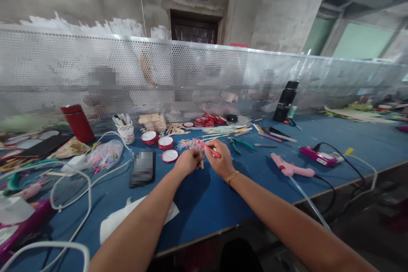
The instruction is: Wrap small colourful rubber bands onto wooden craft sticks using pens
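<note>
Near the middle of the blue table, my left hand (188,161) is closed on a small wooden craft stick (202,163), held roughly upright. Just to its right, my right hand (222,160) grips a pinkish-red pen (213,150), its tip end close to the stick. A gold-coloured bracelet (232,177) circles my right wrist. Behind both hands lies a pile of small colourful pieces (187,143), too small to make out. Green-handled pliers (237,144) rest beyond my right hand. Round red-rimmed white discs (170,156) sit left of my left hand.
A pink glue gun (291,166) lies to the right, near a purple power strip (318,156). Leftward are a phone (142,169), a paper roll (111,225), white cables and a red flask (77,123). A black bottle (286,102) stands before the perforated metal partition (188,68).
</note>
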{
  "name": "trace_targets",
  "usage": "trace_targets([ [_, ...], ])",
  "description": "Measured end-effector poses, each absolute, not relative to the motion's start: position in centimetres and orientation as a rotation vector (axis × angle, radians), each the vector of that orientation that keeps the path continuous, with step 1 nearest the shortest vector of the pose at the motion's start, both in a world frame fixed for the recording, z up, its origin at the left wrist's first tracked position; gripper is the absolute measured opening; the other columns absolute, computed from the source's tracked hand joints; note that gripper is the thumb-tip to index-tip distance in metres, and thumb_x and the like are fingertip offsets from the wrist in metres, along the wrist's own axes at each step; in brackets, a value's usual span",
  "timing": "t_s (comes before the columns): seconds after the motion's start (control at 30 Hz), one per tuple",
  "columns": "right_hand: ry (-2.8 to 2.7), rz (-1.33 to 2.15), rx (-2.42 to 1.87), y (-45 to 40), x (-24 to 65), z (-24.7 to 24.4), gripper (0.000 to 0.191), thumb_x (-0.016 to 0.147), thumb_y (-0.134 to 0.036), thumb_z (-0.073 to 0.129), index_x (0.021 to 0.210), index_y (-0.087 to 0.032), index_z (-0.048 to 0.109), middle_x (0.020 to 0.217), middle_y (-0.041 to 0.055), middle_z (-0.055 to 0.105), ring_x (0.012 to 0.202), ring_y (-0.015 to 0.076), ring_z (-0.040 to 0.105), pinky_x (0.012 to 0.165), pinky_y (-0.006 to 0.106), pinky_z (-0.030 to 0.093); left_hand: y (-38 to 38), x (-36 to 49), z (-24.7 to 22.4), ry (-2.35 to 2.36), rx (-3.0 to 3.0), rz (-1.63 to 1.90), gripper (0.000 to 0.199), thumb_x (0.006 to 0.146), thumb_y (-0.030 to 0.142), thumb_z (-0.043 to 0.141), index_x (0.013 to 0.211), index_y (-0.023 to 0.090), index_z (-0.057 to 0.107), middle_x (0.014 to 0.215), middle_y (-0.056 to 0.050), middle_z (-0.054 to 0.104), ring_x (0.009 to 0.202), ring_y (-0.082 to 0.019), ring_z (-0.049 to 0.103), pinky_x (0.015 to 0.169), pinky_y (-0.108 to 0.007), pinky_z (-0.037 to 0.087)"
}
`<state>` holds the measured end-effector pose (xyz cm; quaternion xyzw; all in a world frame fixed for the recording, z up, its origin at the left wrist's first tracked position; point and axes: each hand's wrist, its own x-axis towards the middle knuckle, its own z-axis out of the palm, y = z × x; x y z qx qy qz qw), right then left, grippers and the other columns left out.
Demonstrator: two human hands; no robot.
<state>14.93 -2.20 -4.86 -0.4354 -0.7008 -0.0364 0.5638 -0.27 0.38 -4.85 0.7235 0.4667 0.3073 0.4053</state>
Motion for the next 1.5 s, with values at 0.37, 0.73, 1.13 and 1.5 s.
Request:
trace_targets([
  [0.37, -1.612, -0.093, -1.03, -1.7, 15.0, -5.0, 0.008, 0.086, -0.026, 0.054, 0.082, -0.022, 0.06, 0.078, 0.0024, 0.065, 0.077, 0.0178, 0.06, 0.075, 0.029, 0.045, 0.6, -0.3, -4.6, 1.179, 1.753, 0.77, 0.017, 0.079, 0.029, 0.057, 0.067, 0.017, 0.053, 0.056, 0.001, 0.061, 0.046, -0.008, 0.053, 0.049, -0.019, 0.043],
  [0.73, -1.636, -0.154, -0.97, -0.9, 15.8, -4.7, 0.015, 0.088, -0.023, 0.052, 0.096, -0.023, 0.065, 0.091, 0.0028, 0.071, 0.085, 0.0179, 0.064, 0.083, 0.03, 0.046, 0.5, 0.0, -4.0, 1.198, 1.643, 0.763, 0.023, 0.072, 0.03, 0.071, 0.068, 0.015, 0.055, 0.054, 0.002, 0.061, 0.047, -0.008, 0.056, 0.046, -0.016, 0.042],
  [1.13, -1.571, -0.131, -0.952, -1.1, 16.3, -4.5, 0.016, 0.085, -0.023, 0.052, 0.098, -0.022, 0.062, 0.083, 0.0021, 0.069, 0.082, 0.019, 0.062, 0.083, 0.032, 0.044, 0.6, 0.2, -4.0, 1.162, 1.669, 0.809, 0.03, 0.069, 0.033, 0.075, 0.065, 0.015, 0.051, 0.053, 0.002, 0.061, 0.047, -0.008, 0.057, 0.044, -0.016, 0.041],
  [1.5, -1.597, -0.078, -0.902, -1.8, 15.8, -4.4, 0.005, 0.08, -0.025, 0.056, 0.083, -0.021, 0.059, 0.072, -0.0001, 0.065, 0.071, 0.017, 0.06, 0.077, 0.031, 0.043, -0.1, 0.0, -3.7, 1.16, 1.683, 0.807, 0.033, 0.066, 0.036, 0.077, 0.067, 0.015, 0.051, 0.057, 0.0, 0.064, 0.05, -0.008, 0.058, 0.046, -0.016, 0.041],
])
